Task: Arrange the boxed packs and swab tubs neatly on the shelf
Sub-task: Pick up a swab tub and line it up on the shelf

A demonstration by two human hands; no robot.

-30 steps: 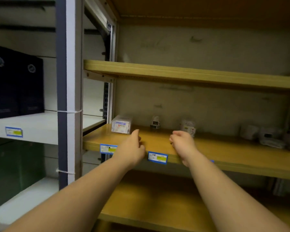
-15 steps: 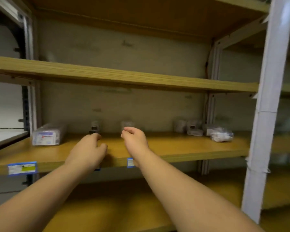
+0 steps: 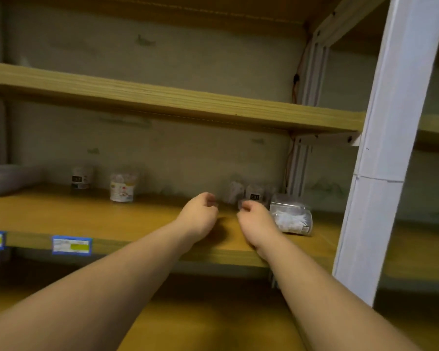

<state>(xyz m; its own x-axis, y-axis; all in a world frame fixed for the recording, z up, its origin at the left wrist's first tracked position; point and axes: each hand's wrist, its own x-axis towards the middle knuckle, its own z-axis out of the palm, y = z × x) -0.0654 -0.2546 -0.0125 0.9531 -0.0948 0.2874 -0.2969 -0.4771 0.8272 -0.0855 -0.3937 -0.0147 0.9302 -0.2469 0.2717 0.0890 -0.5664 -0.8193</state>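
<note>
Both hands have slid rightward along the shelf. Left hand loosely curled, empty; right hand likewise, beside the tipped swab tub. Best stand it upright, then align with the small boxes behind.

Inspection of my own limbs: my left hand and right hand are both bare, no gloves. I see no rings, watch or wristband. Both my forearms are uncovered; no sleeve edge shows from wrist down to the frame edge at 7 and 5 o'clock. Fingernails too blurred to assess.
</note>
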